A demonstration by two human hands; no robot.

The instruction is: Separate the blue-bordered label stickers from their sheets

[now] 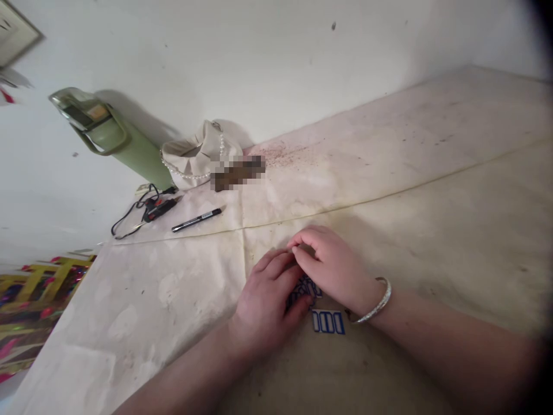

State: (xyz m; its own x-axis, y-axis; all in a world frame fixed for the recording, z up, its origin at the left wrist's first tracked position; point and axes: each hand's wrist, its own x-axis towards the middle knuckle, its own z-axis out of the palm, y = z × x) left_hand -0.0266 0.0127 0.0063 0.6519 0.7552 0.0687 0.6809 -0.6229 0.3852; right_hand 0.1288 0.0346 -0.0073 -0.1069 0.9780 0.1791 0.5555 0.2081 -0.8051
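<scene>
My left hand (270,297) curls around a small cluster of flat blue-and-white pieces (310,286), its thumb lying against their near side. Much of the cluster is covered by my fingers. My right hand (334,268), with a silver bracelet at the wrist, arches over the far side of the pieces. Its thumb and forefinger come together in a pinch by my left fingertips; what lies between them, if anything, is too small or hidden to make out. Just below the right palm, another flat piece with blue outlines (328,321) rests on the table.
Past my hands lie a black marker pen (196,220) and a glue gun (158,208) with a black cord. A green bottle (133,150) and a cream pouch with pearls (190,161) stand by the wall. Beside them is a blurred-out brown item (237,174). A creased cloth covers the table (173,288).
</scene>
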